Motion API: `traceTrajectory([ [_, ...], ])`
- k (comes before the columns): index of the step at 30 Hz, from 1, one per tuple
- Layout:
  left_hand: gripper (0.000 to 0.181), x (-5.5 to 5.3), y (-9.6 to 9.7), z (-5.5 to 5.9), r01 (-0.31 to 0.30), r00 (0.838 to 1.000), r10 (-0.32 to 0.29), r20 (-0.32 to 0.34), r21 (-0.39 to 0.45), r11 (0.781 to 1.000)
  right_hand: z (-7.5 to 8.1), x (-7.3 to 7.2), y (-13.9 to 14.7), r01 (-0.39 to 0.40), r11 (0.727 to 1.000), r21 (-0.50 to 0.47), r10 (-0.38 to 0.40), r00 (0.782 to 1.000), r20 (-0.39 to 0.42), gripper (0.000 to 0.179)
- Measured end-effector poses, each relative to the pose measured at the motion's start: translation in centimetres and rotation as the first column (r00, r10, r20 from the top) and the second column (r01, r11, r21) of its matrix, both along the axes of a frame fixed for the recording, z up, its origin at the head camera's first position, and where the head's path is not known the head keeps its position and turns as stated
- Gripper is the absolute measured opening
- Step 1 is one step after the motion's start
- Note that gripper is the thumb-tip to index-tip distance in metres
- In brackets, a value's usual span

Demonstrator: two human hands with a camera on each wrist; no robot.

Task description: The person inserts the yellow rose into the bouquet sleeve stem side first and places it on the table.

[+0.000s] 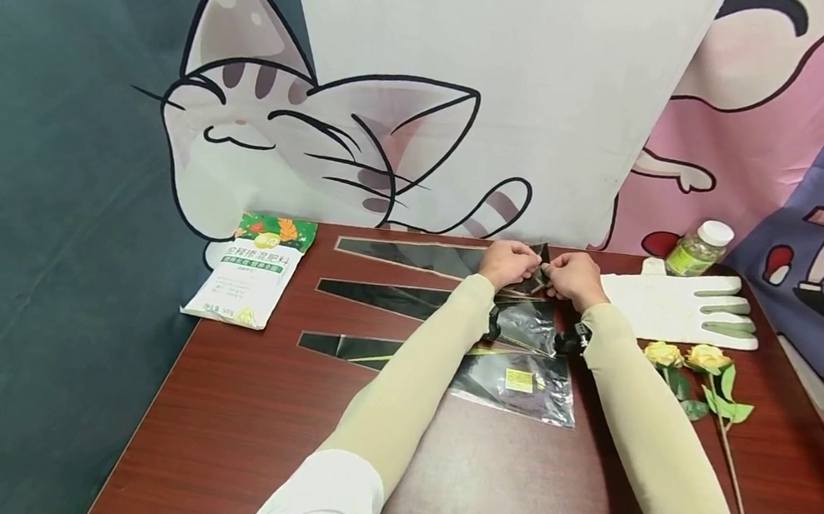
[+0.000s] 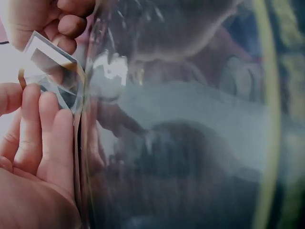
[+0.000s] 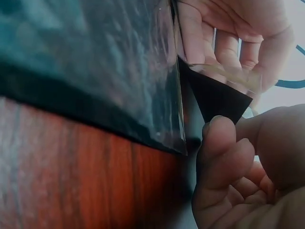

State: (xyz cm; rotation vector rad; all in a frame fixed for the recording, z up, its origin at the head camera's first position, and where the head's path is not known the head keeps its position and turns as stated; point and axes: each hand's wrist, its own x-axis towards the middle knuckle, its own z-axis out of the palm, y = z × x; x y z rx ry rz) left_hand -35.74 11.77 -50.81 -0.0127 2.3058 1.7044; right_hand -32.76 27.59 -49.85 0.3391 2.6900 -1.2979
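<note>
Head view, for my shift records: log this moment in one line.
left hand: pinches far sleeve | right hand: pinches same sleeve | middle sleeve, near sleeve: on table

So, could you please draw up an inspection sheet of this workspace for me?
Surface: brown table, wood-grained, pale glare in the near middle.
Job's things: far sleeve, middle sleeve and near sleeve, all dark tapered film, wide ends right; the near one bears a yellow label.
Clutter: printed bag at left; white glove, lidded jar and yellow roses at right.
Hands: left hand and right hand pinch the far sleeve's wide end.
Cables: nothing seen.
Surroundings: cartoon-printed backdrop behind the table.
</note>
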Motion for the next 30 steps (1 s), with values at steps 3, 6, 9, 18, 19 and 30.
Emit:
traceTrajectory([
  [3,0.006,0.3,-0.1,0.1,-0.005,1.000,0.005,-0.019,0.022,1.000,-0.1,0.0,0.0,0.009,1.000,0.004,-0.009,1.000,-0.009,0.023],
  [6,0.004,0.5,-0.3,0.2,-0.007,1.000,0.008,-0.019,0.043,0.999,-0.2,-0.1,0.1,0.018,1.000,-0.005,-0.018,1.000,-0.002,0.021],
  [9,0.004,0.4,-0.5,0.2,-0.009,1.000,0.009,0.001,0.049,0.999,-0.2,-0.1,0.3,0.018,1.000,-0.025,-0.018,1.000,0.005,0.020],
  [18,0.005,0.1,-0.6,-0.1,-0.002,1.000,0.003,-0.017,0.039,0.999,0.5,0.7,0.7,0.002,1.000,-0.024,-0.002,0.999,-0.033,0.024],
  [19,0.005,0.1,-0.5,-0.1,-0.003,1.000,0.003,-0.019,0.041,0.999,0.6,0.8,0.8,0.004,1.000,-0.018,-0.005,0.999,-0.039,0.025],
  [30,0.004,-0.1,-0.7,-0.4,0.057,0.998,-0.056,-0.029,0.035,0.998,3.4,3.3,1.4,-0.049,0.998,0.024,0.051,0.994,-0.094,0.036],
])
